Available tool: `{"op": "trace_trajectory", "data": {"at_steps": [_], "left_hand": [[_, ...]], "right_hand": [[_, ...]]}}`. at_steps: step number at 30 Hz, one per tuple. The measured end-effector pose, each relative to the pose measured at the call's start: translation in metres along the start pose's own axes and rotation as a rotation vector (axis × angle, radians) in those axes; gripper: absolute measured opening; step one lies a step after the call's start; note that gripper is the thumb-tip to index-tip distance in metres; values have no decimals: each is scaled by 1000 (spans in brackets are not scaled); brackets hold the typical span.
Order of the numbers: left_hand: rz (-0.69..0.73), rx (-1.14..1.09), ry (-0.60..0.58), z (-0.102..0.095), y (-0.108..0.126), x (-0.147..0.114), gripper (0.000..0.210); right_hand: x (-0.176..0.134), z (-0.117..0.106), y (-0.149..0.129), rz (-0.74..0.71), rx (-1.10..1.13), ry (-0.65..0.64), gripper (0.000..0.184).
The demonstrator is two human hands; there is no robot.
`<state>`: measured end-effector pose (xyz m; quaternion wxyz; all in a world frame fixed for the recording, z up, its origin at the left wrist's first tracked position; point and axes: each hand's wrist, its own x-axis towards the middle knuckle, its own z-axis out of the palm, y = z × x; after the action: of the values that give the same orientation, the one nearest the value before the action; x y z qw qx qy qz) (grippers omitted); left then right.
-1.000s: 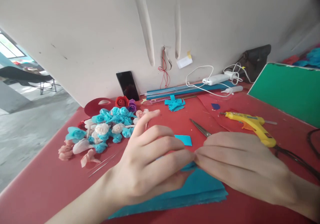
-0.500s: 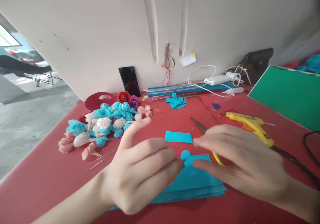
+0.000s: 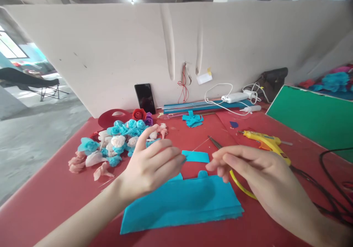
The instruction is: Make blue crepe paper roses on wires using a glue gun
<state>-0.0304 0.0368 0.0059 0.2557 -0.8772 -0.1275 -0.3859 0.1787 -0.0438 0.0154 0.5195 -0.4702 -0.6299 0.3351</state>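
Observation:
My left hand (image 3: 154, 168) hovers over the left part of a stack of blue crepe paper sheets (image 3: 182, 206). Its fingers are curled inward, with one digit raised; what they hold, if anything, is hidden. My right hand (image 3: 256, 173) is closed in a pinch at the right of the stack, and I cannot make out anything between the fingertips. A small blue piece with a rounded top (image 3: 202, 174) shows at the stack's far edge. Beyond lies a blue paper strip (image 3: 195, 156). Scissors with yellow handles (image 3: 242, 186) lie partly under my right hand.
Several paper flowers (image 3: 118, 142) are heaped at the left. A yellow glue gun (image 3: 266, 142) with a black cord lies at the right, near a green board (image 3: 309, 114). Blue scraps (image 3: 193, 119), a phone (image 3: 145, 98) and a white charger (image 3: 234, 97) sit toward the back panel.
The view has tilted upward. My hands have drawn apart and lifted off the stack, uncovering more of it. My right fingers went from stretched out to pinched.

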Motion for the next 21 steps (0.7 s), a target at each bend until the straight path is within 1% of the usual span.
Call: {"op": "trace_trajectory", "data": {"at_steps": [2,6,9,11,12,14,15,16,17,18,20,21], "left_hand": [[-25,1,-8,0,-4,0,6],[-100,2,2,3,-12,-1,11],[-156,-17,10,5,-15,-2,10],[-186,-43,8,6,-16,-2,10],[-200,-58,7,5,-16,-1,9],[-224,-85,7,5,-16,0,9],[-237,-96,9,5,-15,0,9],[-251,-105,12,5,-15,0,9],[-265,-114,15,5,-15,0,9],[-280,-123,16,5,-15,0,9],[-306,-147,17,5,-14,0,9],[-317,-162,16,5,-14,0,9]], "right_hand": [[3,-2,7,66,84,-11,18],[6,-4,13,30,56,58,14],[13,-9,16,-46,-22,160,11],[21,-14,20,-136,-110,269,5],[26,-18,23,-191,-161,336,4],[35,-27,28,-284,-265,450,12],[39,-31,30,-307,-308,485,13],[42,-34,31,-308,-339,494,11],[43,-35,30,-288,-358,474,5],[41,-36,29,-253,-364,421,3],[32,-33,23,-172,-343,245,16],[24,-30,20,-128,-318,122,20]]}}
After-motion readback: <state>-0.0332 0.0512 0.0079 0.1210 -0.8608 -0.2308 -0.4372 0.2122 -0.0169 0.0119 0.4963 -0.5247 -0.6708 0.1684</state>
